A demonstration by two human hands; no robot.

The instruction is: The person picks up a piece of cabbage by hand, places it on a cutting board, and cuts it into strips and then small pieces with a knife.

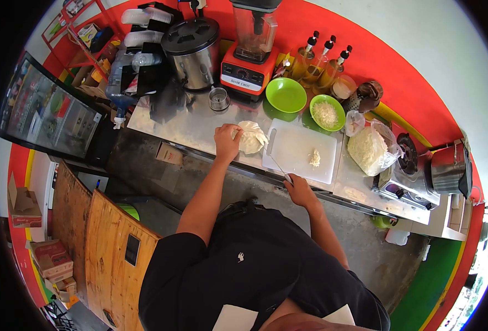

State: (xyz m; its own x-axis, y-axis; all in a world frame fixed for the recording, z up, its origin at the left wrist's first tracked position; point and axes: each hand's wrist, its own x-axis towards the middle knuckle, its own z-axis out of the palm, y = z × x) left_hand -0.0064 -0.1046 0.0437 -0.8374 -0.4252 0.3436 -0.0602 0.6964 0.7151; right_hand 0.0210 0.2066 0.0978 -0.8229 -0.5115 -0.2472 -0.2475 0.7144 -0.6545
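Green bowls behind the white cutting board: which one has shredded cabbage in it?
The smaller green plastic bowl, nearer the clear plastic bag; it holds pale shreds. The larger green plastic bowl beside the red blender is empty.

Legible text: the orange-red plastic blender base [244, 76] bears the brand name "SILVER CREST" across its front panel, just beneath the dials. This is the only wording that can be read. Red print on the brown cardboard boxes [26, 207] at far left, and on the small brown carton [168, 154], is too small to make out.
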